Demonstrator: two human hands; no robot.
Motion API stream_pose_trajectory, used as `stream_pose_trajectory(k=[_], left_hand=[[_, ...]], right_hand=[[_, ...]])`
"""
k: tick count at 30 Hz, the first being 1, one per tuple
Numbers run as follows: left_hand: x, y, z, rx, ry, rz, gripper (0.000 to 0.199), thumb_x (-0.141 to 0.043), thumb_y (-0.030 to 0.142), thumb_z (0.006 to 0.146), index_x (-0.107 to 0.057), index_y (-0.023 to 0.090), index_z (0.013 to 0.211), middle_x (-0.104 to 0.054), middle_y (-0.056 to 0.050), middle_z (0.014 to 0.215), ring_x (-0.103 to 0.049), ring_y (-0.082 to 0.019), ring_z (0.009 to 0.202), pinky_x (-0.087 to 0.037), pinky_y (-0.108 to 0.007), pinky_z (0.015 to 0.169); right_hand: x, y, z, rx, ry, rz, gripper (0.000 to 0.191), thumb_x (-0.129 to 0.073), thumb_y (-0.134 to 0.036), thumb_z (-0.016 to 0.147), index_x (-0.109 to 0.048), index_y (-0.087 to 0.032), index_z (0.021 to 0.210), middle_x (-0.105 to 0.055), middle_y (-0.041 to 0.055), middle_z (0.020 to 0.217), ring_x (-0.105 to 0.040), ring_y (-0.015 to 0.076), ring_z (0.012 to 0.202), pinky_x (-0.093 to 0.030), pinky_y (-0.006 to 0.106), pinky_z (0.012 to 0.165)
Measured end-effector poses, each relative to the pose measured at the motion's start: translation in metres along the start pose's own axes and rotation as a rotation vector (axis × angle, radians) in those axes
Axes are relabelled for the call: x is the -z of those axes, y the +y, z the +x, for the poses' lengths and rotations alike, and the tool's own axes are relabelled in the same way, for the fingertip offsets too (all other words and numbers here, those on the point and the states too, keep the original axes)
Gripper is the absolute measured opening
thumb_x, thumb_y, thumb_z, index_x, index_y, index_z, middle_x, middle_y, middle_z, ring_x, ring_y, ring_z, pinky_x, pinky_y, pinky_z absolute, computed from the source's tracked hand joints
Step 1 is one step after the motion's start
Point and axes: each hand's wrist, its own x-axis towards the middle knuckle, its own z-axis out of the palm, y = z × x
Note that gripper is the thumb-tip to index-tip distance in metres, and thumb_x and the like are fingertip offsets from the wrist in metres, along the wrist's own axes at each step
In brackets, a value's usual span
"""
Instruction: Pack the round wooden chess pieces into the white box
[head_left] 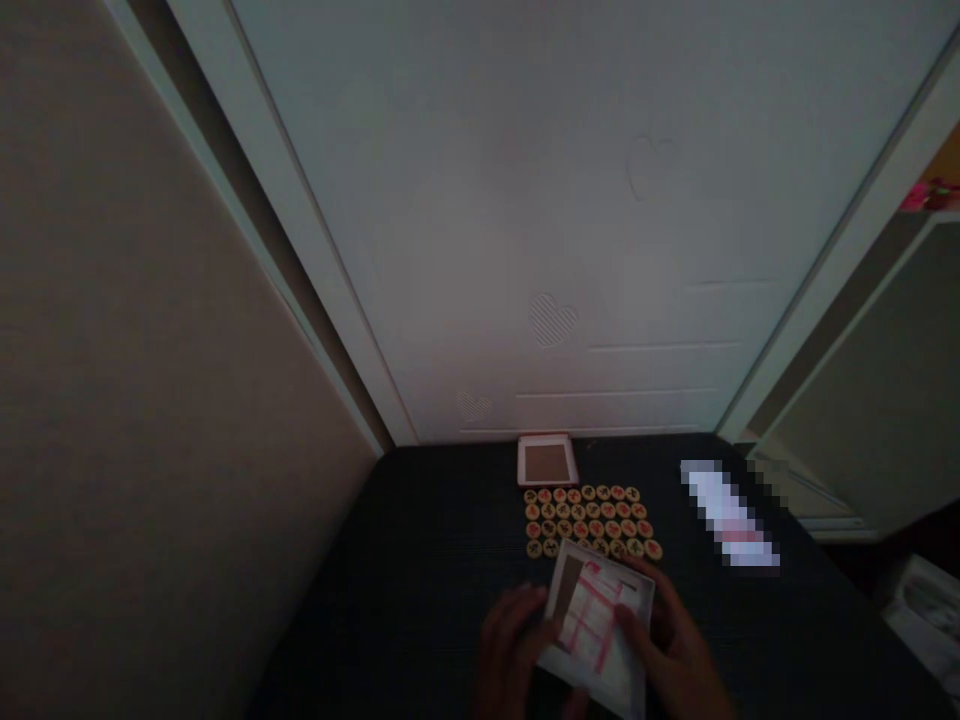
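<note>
Head view: what forms the setting, taken from the largest part down?

A white panel [480, 200] with embossed hearts, rising behind a dark tabletop [420, 560].

And the thing being handled?

A shallow open box [600, 559], turned askew above the near part of the tabletop, between the two hands. Whether its base touches the surface cannot be told.

How is it best managed?

In our judgement, by its walls: a firm hold on one side, light support on the other, and the floor kept near level so that the contents do not slide. Its far edge overlaps the nearest pieces in this view, so a little clearance there seems prudent.

Describe the pose of the hands.

Right hand [679, 655]: closed on the box, fingers curled round the right wall, thumb bent inward over the contents. Left hand [514, 645]: half open, fingers loosely bent at the left wall, thumb low near the front edge. Blur leaves it unclear whether it grips or merely touches.

What smaller items remain?

A pale-rimmed tray [523, 466], lying near the panel; a white-and-pink sheet [591, 615] inside the box, beside the right thumb; and, smallest, round pieces [579, 512] marked in red or black, set in four rows between tray and box.
</note>
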Motion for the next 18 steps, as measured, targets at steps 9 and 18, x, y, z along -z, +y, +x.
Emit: stream_pose_trajectory(k=[9, 18], left_hand=[[-0.003, -0.003, 0.034, 0.781, -0.347, -0.744, 0.059, -0.067, 0.05, 0.09, -0.049, 0.024, 0.14, -0.074, -0.013, 0.118, -0.073, -0.028, 0.102, -0.06, -0.041, 0.089], [-0.006, -0.005, 0.031, 0.869, -0.371, -0.887, 0.071, -0.074, 0.057, 0.083, -0.05, 0.019, 0.138, -0.073, -0.016, 0.119, -0.073, -0.03, 0.101, -0.059, -0.041, 0.088]], right_hand=[[-0.015, -0.012, 0.0, 0.017, -0.116, -0.207, 0.06, -0.071, -0.049, 0.084, -0.056, -0.027, 0.138, -0.074, 0.0077, 0.121, -0.074, 0.028, 0.105, -0.06, 0.039, 0.09], [-0.015, -0.008, 0.003, -0.064, -0.081, -0.208, 0.063, -0.069, -0.055, 0.084, -0.055, -0.025, 0.137, -0.077, 0.0071, 0.107, -0.074, 0.0293, 0.095, -0.061, 0.041, 0.083]])
